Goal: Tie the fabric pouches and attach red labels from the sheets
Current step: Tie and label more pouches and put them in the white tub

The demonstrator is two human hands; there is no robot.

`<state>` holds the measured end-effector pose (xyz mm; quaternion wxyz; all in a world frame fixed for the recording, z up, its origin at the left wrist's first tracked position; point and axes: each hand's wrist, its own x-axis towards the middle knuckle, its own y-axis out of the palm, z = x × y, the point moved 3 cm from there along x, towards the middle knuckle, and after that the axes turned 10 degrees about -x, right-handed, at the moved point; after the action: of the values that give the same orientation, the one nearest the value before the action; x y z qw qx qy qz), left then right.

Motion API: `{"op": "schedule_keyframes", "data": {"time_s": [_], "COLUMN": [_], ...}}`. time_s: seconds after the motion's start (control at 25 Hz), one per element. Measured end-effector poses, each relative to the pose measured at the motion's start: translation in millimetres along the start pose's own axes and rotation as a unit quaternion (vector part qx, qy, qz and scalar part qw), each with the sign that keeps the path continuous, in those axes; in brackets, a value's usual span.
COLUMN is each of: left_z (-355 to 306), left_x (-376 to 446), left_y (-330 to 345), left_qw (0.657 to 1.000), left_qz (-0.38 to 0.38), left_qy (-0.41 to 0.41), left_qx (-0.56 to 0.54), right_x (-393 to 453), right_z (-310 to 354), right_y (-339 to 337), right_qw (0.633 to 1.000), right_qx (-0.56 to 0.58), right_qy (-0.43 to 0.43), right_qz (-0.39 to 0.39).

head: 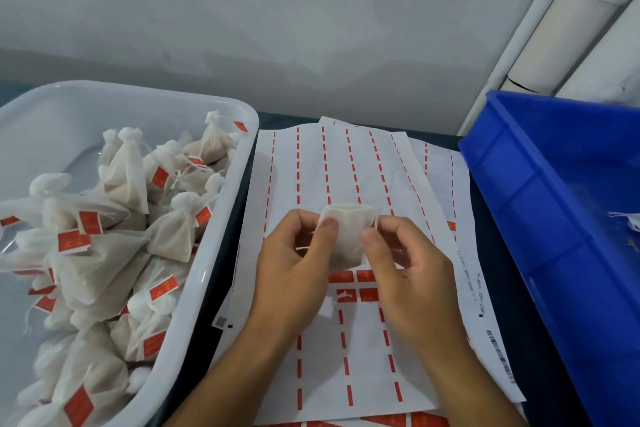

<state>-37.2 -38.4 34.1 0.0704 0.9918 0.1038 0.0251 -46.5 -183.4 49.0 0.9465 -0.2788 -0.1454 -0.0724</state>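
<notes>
While held up between both hands above the label sheets, shows as 1 small off-white fabric pouch (347, 236), thin and slightly see-through, top edge crumpled, thin white drawstring ends poking out at each side.

Left hand (294, 263): fingers curled, thumb pressed on the pouch's upper left corner, pinching it, with a short bit of string showing under the fingers. Right hand (408, 263): fingers curled too, thumb on the pouch's right edge, pinching it near the string at the top right corner.

Below the hands, on the dark table (540, 340): white label sheets (346, 166), at least 2 overlapped, mostly stripped down to red dashed lines in columns. About 4 whole red labels (368, 295) left in a small block just under the pouch, 1 of them with a scrap of white string lying on it; more red at the bottom edge of the view, count unclear.

At left, touching the sheets' edge: 1 clear plastic tub (221, 218) heaped with tied pouches (114, 253), each cinched at the neck and most carrying a red tag; too many and too overlapped for an exact count, well over 10.

At right: 1 blue plastic crate (540, 191), tilted in view, a bit of white fabric visible inside near its right edge.
</notes>
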Motion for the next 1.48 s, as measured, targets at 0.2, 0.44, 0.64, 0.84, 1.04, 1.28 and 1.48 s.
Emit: {"op": "schedule_keyframes", "data": {"time_s": [0.2, 0.44, 0.64, 0.84, 1.04, 1.28, 1.48], "left_z": [-0.3, -1.3, 3.3, 10.3, 8.9, 5.3, 7.2], "left_x": [-5.9, -14.9, -14.2, -12.6, -14.2, -14.1, -14.7], "left_y": [3.9, 10.0, 10.5, 10.4, 12.5, 12.4, 15.0], "left_qw": [0.995, 0.98, 0.951, 0.916, 0.908, 0.896, 0.883], "left_qz": [0.092, 0.193, 0.218, 0.21, 0.202, 0.191, 0.189], "left_qy": [-0.022, -0.024, 0.02, 0.052, 0.091, 0.144, 0.139], "left_qx": [0.027, 0.047, 0.219, 0.337, 0.355, 0.374, 0.406], "right_x": [1.8, 6.9, 10.0, 10.0, 10.2, 8.9, 8.2], "right_z": [-4.8, -7.8, -11.5, -14.0, -3.7, 0.5, -1.6], "right_y": [-10.5, -15.6, -19.3, -27.0, -26.2, -30.4, -32.0], "right_qw": [0.998, 0.971, 0.918, 0.913, 0.932, 0.954, 0.976], "right_qx": [0.041, 0.164, 0.317, 0.333, 0.304, 0.249, 0.182], "right_qy": [0.026, 0.171, 0.235, 0.235, 0.196, 0.163, 0.117], "right_qz": [-0.028, 0.022, 0.045, -0.023, 0.004, -0.021, -0.039]}}
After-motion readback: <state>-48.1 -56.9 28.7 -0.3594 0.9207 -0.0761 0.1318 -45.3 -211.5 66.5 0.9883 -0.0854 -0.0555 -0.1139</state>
